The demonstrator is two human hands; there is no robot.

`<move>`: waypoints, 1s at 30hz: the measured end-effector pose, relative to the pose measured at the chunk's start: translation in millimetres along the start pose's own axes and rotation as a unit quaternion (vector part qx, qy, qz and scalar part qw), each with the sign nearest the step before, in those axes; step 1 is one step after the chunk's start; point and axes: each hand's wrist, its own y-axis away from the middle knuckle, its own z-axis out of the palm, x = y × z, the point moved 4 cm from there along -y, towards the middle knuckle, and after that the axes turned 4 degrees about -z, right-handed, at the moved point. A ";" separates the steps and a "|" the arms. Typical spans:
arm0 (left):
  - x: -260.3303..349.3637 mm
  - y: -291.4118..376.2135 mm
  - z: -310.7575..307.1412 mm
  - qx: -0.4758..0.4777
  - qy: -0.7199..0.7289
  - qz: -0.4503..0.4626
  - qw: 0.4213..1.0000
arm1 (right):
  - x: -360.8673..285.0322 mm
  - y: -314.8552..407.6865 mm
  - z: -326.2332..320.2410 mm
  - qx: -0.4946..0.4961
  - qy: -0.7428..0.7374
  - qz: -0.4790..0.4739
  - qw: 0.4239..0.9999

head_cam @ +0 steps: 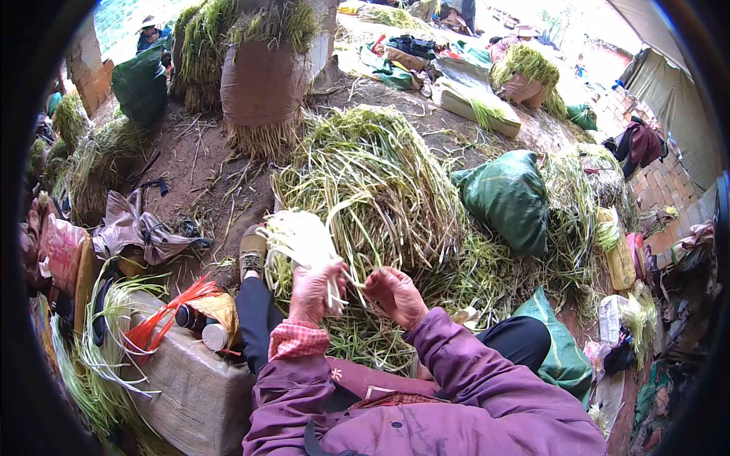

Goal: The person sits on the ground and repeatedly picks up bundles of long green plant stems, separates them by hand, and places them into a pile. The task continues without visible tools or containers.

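Observation:
My left hand (312, 289) is closed around a bundle of pale, chive-like stalks (299, 235), whose cut or root ends stick out below the fist. Close beside it, my right hand (397, 295) pinches a thin stalk (355, 283) between thumb and fingers. Which end of that stalk it holds is too small to tell. Just beyond both hands rises a big heap of long green and yellowish stalks (376, 188). Loose green leaves (365, 342) lie below my hands, between my legs.
At left, a wrapped block (188, 387) bears red plastic strips (171, 313), a capped container (215, 337) and trailing pale stalks (108, 336). Green sacks (505, 199) stand at right. Cloth-wrapped bundles (262, 85) stand behind the heap. Other people (149, 33) sit farther off.

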 end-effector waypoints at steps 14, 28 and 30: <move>24.7 3.5 -29.8 0.131 0.012 0.174 0.976 | 78.0 62.7 -186.6 -0.127 0.870 0.202 0.432; 20.7 4.5 -25.8 0.107 0.068 0.075 0.989 | 19.1 2.1 0.5 -0.136 0.695 -0.210 0.674; 23.6 4.1 -27.6 0.123 0.081 0.090 0.985 | 40.9 10.9 -1.3 -0.188 0.712 -0.203 0.645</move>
